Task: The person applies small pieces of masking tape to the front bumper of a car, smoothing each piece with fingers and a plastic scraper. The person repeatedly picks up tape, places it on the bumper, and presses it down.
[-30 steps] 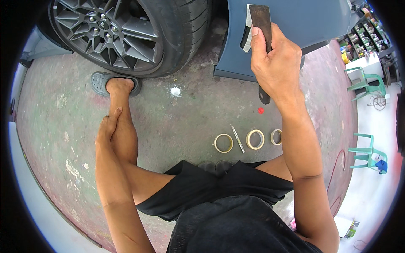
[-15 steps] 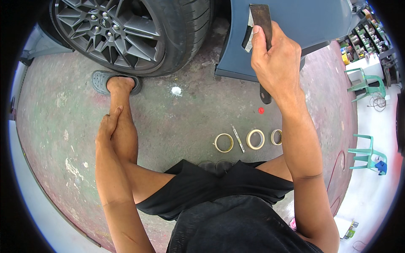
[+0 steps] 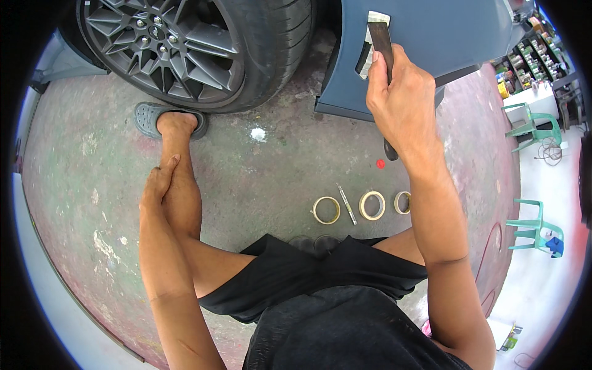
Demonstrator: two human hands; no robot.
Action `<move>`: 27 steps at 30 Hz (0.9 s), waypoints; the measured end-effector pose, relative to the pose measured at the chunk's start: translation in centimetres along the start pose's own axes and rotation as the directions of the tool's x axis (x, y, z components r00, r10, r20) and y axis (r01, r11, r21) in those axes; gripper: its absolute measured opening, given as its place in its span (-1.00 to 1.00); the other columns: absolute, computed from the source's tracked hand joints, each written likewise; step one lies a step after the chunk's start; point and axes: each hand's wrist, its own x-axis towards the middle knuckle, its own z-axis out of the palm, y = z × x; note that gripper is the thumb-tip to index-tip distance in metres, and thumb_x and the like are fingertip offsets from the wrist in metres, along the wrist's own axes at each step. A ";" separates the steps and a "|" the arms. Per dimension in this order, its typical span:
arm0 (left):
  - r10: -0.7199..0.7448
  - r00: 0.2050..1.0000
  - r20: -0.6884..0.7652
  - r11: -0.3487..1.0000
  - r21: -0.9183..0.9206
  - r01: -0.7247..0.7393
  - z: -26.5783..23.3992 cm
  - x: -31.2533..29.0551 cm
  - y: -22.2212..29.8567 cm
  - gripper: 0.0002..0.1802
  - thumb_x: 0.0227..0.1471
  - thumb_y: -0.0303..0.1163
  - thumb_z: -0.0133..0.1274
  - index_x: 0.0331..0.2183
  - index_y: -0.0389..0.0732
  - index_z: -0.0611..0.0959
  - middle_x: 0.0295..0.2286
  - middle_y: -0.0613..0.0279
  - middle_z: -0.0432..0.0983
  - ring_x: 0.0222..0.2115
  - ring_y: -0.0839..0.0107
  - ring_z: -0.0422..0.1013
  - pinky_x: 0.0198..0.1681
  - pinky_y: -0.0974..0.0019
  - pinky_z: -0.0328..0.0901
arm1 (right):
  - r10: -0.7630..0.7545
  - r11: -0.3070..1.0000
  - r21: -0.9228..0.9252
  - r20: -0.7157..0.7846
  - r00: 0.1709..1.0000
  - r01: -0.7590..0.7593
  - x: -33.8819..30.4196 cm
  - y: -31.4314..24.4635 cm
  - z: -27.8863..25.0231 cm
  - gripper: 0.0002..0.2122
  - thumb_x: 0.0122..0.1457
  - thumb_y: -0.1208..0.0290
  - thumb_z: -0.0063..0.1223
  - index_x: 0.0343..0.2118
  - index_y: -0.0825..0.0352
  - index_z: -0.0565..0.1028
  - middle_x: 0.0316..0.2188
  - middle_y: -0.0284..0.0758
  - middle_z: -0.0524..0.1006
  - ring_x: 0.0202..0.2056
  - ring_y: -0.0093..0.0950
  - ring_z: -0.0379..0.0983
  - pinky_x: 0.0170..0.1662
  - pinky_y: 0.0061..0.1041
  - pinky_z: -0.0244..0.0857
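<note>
My right hand [image 3: 402,102] grips a long, flat, dark metal bar [image 3: 382,46], shaped like a file, with the thumb lying along it. The bar's rounded lower end sticks out beneath my wrist. Its upper end lies over a narrow slot [image 3: 364,58] in a blue-grey bumper panel [image 3: 444,37], with a pale, bare-looking strip around the slot. Whether the bar touches the slot's edge I cannot tell. My left hand [image 3: 159,183] is closed around my left shin [image 3: 184,191]; part of its fingers is hidden.
A tyre with a dark alloy wheel [image 3: 203,55] stands left of the panel. On the floor lie several tape rolls [image 3: 326,220], a slim pen-like tool [image 3: 346,205], a red cap [image 3: 380,164] and white powder [image 3: 258,134]. Green chairs [image 3: 535,228] and shelves stand at the right.
The bar has slid down toward me and turned more edge-on, baring the upper part of the slot's pale strip. My right hand dipped slightly; my left hand stayed put.
</note>
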 end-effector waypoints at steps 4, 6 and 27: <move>0.003 1.000 -0.005 1.000 -0.001 -0.003 0.0 0.2 -0.3 0.37 -0.06 0.53 0.03 0.20 -0.72 0.32 0.15 -0.58 0.32 0.22 -0.23 0.31 0.30 -0.01 0.17 | 0.031 0.999 -0.014 0.037 0.999 -0.030 -0.5 -0.1 0.1 -0.86 0.29 0.47 0.07 -0.32 0.46 0.50 -0.55 -0.08 0.57 -0.49 -0.04 0.57 -0.41 -0.17 0.45; 0.010 1.000 -0.014 1.000 0.010 -0.010 -0.1 0.0 -0.2 0.37 -0.06 0.54 0.03 0.19 -0.72 0.32 0.14 -0.58 0.33 0.21 -0.23 0.32 0.29 -0.02 0.18 | 0.031 0.999 -0.019 0.040 0.999 -0.031 -0.6 0.0 0.2 -0.86 0.29 0.47 0.07 -0.32 0.46 0.50 -0.54 -0.08 0.58 -0.49 -0.04 0.57 -0.41 -0.17 0.46; -0.033 0.999 0.018 0.999 0.010 0.033 0.1 0.6 -0.6 0.37 -0.10 0.55 0.05 0.21 -0.65 0.35 0.18 -0.48 0.33 0.26 -0.15 0.29 0.31 0.00 0.16 | 0.178 0.895 0.164 0.721 0.670 -0.414 -12.8 9.8 0.4 -0.80 0.31 0.36 0.11 -0.27 0.43 0.54 -0.56 -0.08 0.54 -0.56 -0.16 0.53 -0.35 -0.21 0.36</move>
